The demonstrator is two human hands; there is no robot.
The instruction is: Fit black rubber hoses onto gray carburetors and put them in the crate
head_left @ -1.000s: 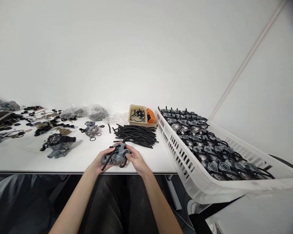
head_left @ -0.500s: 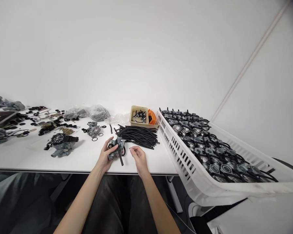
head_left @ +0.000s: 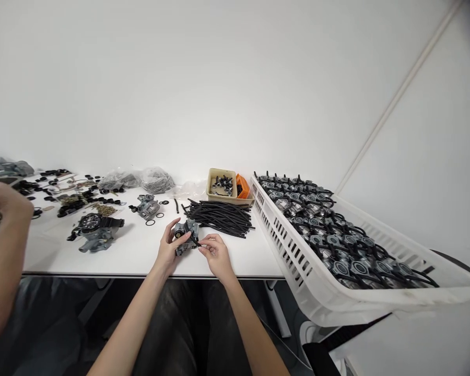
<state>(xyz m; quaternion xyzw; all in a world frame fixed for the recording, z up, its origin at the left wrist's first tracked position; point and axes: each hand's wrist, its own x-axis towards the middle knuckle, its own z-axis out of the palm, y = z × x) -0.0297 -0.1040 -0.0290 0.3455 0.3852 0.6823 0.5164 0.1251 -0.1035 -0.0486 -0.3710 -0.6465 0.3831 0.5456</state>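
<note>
My left hand is wrapped round a grey metal carburetor, held low over the table near its front edge. A short black rubber hose runs from the carburetor toward the right. My right hand pinches the free end of this hose between thumb and fingers. Just behind my hands lies a pile of loose black hoses. A second carburetor sits to the left, with black O-rings beside it. Farther left rests another carburetor with a black wristwatch on top.
At the right stands a white plastic crate filled with rows of carburetors. A beige bin and an orange basket stand at the back. Small parts and plastic bags cover the left side, where a co-worker's arm reaches in.
My right hand has moved left onto the hose end, which now bends toward the right instead of hanging down. A co-worker's arm has come in at the left.
</note>
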